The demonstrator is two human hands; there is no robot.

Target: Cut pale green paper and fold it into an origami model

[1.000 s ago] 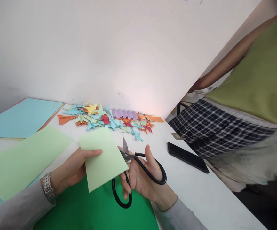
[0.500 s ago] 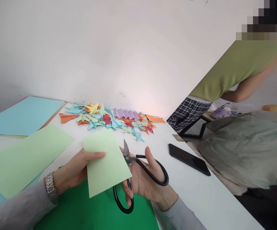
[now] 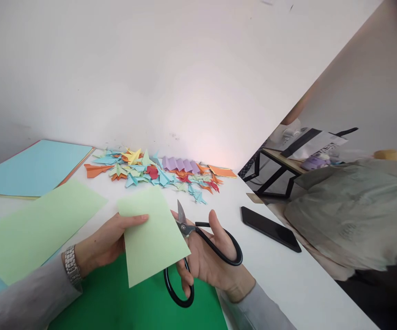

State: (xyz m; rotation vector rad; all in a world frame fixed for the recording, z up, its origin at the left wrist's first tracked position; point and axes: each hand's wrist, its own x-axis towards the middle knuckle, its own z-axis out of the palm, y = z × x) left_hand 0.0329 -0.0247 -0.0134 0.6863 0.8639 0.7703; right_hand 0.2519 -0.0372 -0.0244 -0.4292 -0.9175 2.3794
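My left hand (image 3: 112, 238) pinches a light green sheet of paper (image 3: 153, 247) by its left side, thumb on top and the other fingers behind it. In my right hand (image 3: 208, 256) is a pair of black-handled scissors (image 3: 234, 261), thumb in one loop and fingers in the other. The scissors' handles are spread wide. One blade points up just past the sheet's right edge; the other blade is hidden by the paper. Both hands are above a green sheet (image 3: 143, 307) on the table.
Folded paper pieces (image 3: 164, 176) of many colours lie along the wall. Left are a large light green sheet (image 3: 43, 229) and a stack of coloured paper (image 3: 43, 165). A black phone (image 3: 270, 229) lies to the right. Beyond the table stand a shelf (image 3: 281, 160) and a person in grey-green clothing (image 3: 350, 215).
The person in the green top at upper right has moved mostly out of view, uncovering a shelf with a bag. My hands, paper and scissors hold nearly the same pose.
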